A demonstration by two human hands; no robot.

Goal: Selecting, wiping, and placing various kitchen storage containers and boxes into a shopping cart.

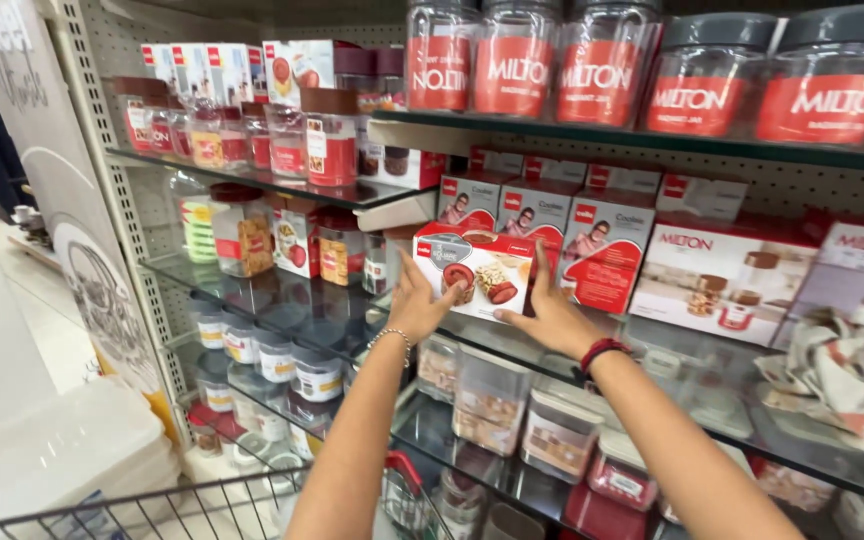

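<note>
Both my hands hold a red and white product box (477,270) at the front of a glass shelf (652,345). My left hand (417,300) grips its left end, with a beaded bracelet on that wrist. My right hand (552,315) supports the box's right lower edge, fingers spread up its side; a red thread band circles that wrist. Behind the box stand similar red and white boxes (602,245) in a row.
Clear jars with red labels (592,60) fill the top shelf. Glass jars with brown lids (327,135) stand upper left. Plastic containers (492,400) sit on lower shelves. A crumpled cloth (837,375) lies at right. A wire cart rim (152,510) is at bottom left.
</note>
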